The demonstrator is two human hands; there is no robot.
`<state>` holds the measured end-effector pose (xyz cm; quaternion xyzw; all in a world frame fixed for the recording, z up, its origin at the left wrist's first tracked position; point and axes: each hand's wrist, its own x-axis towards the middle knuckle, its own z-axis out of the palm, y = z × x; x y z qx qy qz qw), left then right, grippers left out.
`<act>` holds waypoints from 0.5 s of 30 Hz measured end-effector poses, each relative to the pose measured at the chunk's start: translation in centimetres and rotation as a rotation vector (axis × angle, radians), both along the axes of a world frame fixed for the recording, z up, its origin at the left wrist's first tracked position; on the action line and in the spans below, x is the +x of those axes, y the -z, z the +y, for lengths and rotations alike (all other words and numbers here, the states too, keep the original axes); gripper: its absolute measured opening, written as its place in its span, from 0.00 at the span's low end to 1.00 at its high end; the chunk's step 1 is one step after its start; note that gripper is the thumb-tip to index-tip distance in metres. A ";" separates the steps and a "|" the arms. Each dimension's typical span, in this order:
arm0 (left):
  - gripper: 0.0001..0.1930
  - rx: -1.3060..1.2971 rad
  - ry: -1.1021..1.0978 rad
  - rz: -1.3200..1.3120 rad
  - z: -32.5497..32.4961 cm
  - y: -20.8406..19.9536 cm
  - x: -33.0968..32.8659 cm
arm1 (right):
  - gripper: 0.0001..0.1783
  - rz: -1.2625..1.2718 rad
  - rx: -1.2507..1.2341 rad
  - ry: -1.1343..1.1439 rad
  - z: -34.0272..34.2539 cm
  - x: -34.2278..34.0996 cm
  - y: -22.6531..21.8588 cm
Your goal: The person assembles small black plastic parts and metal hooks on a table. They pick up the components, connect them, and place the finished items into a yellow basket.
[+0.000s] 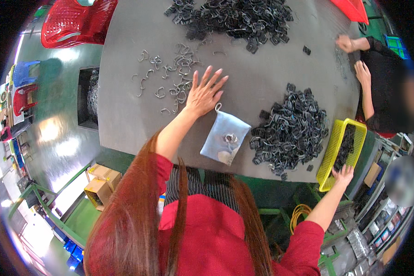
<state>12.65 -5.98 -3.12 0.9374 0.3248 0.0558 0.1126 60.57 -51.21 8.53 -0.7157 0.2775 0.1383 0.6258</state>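
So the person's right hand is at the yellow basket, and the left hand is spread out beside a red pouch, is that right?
Not quite: the pouch is light blue, not red, as the head view shows. The right hand is at the yellow basket, and the left hand is spread out beside the pouch.

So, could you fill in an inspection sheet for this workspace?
Surface: grey table, scattered with small parts.
Job's things: yellow basket holding black pieces; near black pile; larger far black pile; loose bent metal pieces.
Clutter: pale blue pouch; stray black piece.
Hands: left hand spread, beside the metal pieces; right hand at the basket's near end, grip unclear.
Cables: yellow coil below table level, cable or hose unclear.
Surroundings: co-worker at right; red chair; cardboard boxes.
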 end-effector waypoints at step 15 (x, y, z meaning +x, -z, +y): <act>0.26 0.262 -0.667 0.245 9.9 1.9 -9.3 | 0.24 -0.132 -0.046 -0.125 6.8 -8.3 -1.1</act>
